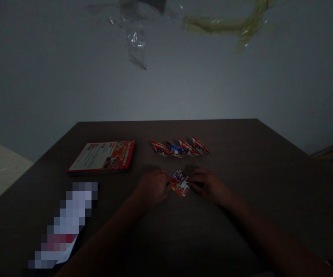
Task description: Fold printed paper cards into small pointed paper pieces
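Left fingers (164, 180) and right fingers (197, 178) pinch opposite corners of the paper (180, 184), seemingly mid-fold, and now it likely wants a crisp crease!

Printed paper (180, 186) | red, white | turned cornerwise | between left hand (154, 186) and right hand (209, 186)

On the dark wooden counter (270, 173), a small red-and-white printed paper square (180, 184) sits between the person's left fingers (164, 181) and right fingers (198, 178). Behind it runs a left-to-right row of four folded red and blue paper pieces (187, 147). Left of this row lies a flat rectangular red-and-white printed pack (99, 157); in front of the pack, left of the left forearm, is a pale pixelated oblong thing (68, 223). A plain grey wall (212, 84) rises behind the counter.
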### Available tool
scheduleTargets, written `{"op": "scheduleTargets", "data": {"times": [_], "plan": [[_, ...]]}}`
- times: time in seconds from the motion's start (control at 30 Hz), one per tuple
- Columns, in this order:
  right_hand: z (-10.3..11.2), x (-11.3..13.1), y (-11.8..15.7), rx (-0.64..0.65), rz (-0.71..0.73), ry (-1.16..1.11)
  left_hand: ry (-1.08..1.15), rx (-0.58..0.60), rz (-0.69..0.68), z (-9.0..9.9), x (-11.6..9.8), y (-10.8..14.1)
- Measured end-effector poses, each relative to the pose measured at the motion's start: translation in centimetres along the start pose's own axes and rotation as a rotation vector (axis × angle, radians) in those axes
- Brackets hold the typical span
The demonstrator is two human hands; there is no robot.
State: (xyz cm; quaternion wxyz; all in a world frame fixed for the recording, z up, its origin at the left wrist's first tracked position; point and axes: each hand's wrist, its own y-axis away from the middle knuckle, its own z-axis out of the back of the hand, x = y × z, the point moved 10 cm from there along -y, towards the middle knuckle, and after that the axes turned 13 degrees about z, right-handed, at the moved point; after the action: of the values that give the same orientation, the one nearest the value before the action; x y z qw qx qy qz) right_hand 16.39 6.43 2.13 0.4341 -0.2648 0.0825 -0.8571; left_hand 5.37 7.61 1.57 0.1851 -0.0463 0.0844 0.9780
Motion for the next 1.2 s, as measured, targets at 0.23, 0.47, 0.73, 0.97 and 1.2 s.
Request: {"op": "scheduleTargets", "data": {"times": [0.23, 0.47, 0.73, 0.97, 1.2], "plan": [[0.3, -0.3, -0.1, -0.024, -0.041, -0.014, 0.032, -0.031, 0.015, 0.2, 0.3, -0.1], [0.3, -0.4, -0.2, -0.032, -0.054, -0.048, 0.044, -0.032, 0.04, 0.4, 0.7, -0.1], [0.5, -0.2, -0.2, -0.028, -0.088, -0.03, 0.045, -0.035, 0.019, 0.3, 0.6, -0.4], [0.3, -0.9, -0.2, -0.036, -0.162, 0.034, 0.063, -0.026, 0.074, -0.1, 1.1, -0.5], [-0.3, -1.7, -0.1, 0.005, -0.25, 0.09, 0.047, -0.018, 0.157, -0.3, 1.3, -0.4]]}}
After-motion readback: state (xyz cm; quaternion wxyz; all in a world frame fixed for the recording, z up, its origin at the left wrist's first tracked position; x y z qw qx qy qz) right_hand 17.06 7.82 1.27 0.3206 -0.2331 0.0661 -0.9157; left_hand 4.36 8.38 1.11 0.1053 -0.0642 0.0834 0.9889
